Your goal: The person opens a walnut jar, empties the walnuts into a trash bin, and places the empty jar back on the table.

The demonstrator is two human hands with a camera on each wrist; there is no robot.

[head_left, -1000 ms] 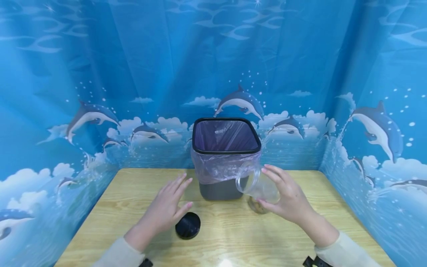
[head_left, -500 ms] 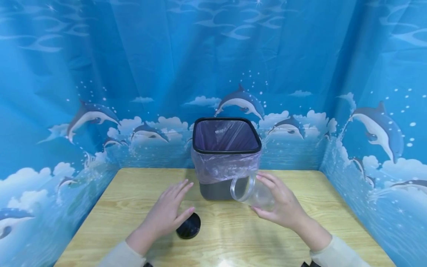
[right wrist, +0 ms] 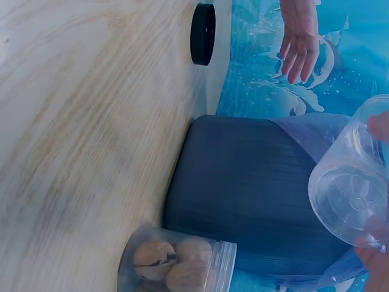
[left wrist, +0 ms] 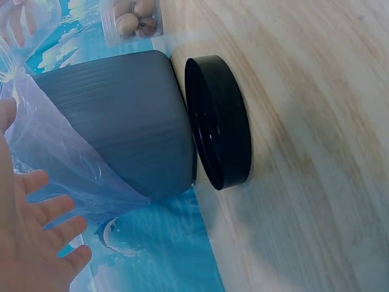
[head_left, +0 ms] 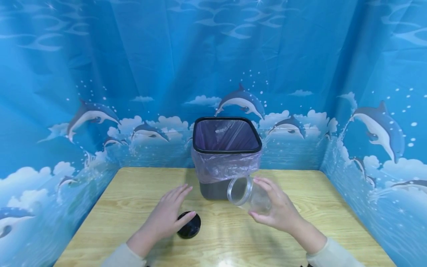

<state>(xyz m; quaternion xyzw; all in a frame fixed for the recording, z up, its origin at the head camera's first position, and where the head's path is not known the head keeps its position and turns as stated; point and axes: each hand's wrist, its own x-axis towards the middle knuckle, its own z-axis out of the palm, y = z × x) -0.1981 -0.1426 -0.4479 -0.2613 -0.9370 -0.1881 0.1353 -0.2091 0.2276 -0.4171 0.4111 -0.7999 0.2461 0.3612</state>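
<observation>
The fingers of my left hand (head_left: 165, 215) are loosely straight, front-left of the grey plastic bin (head_left: 215, 190). One smooth, round black lid (head_left: 191, 227) sits on the wood-grain bench (head_left: 220, 233) before the bin, whose liner (head_left: 223, 167) is crinkled lilac film. Front-right of it, my right hand (head_left: 280, 209) grips one tilted clear jar (head_left: 255, 198). Only the wrist views show a second jar (right wrist: 226, 267), with several brown nuts (right wrist: 187, 275), near the bin's right.

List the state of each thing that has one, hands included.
Clear cylindrical plastic jar: uncapped, tilted, looks empty, gripped by right hand
Round black plastic lid: off, hollow side up on wood-grain table
Second clear plastic jar: uncapped, upright, holding brown nuts
Grey rectangular bin: open, lined with purple plastic bag
Left hand: fingers extended, holding nothing
</observation>
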